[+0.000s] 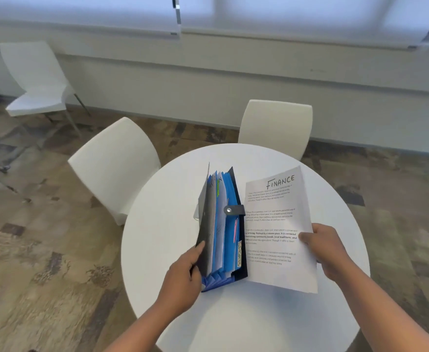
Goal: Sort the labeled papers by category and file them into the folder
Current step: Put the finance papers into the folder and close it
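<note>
A black accordion folder point(238, 199) with blue dividers stands open on the round white table point(162, 224). White sheets and coloured tabs stick out of its pockets; one yellow tab reads SPORTS. My left hand point(183, 275) grips the folder's near left flap and holds it apart. My right hand point(325, 250) pinches the right edge of a white printed paper point(274, 224) headed FINANCE in handwriting. The paper hangs just right of the folder, its left edge behind the folder's black wall.
Two white chairs point(114, 168) point(276, 125) stand at the table's far side, a third point(35, 80) farther left near the wall. Patterned floor surrounds the table. A small clear object peeks out left of the folder.
</note>
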Action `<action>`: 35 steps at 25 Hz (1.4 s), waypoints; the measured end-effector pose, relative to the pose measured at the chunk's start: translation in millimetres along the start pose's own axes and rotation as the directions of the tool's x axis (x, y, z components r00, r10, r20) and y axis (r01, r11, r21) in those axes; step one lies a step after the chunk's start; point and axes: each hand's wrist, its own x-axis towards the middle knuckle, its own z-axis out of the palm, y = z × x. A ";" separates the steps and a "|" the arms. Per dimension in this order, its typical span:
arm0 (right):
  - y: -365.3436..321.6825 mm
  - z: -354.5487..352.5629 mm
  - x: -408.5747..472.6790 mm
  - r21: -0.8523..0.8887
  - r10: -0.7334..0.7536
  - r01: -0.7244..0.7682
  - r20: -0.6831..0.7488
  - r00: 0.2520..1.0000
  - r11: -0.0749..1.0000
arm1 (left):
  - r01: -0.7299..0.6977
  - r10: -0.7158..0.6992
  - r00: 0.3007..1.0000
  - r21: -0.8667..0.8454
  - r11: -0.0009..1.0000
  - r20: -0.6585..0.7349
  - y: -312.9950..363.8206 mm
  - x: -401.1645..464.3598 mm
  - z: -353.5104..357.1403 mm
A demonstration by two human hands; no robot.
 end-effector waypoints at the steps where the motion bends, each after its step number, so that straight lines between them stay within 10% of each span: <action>1: -1.0 8.3 -7.9 -0.014 -0.008 0.008 -0.002 1.000 1.000 | -0.014 0.014 0.999 0.000 1.000 0.031 -7.8 -5.1 -3.5; 35: 1.7 76.1 -61.5 -0.179 -0.078 0.087 0.054 0.995 0.980 | -0.169 0.123 0.972 0.231 0.958 0.201 7.5 16.0 -11.2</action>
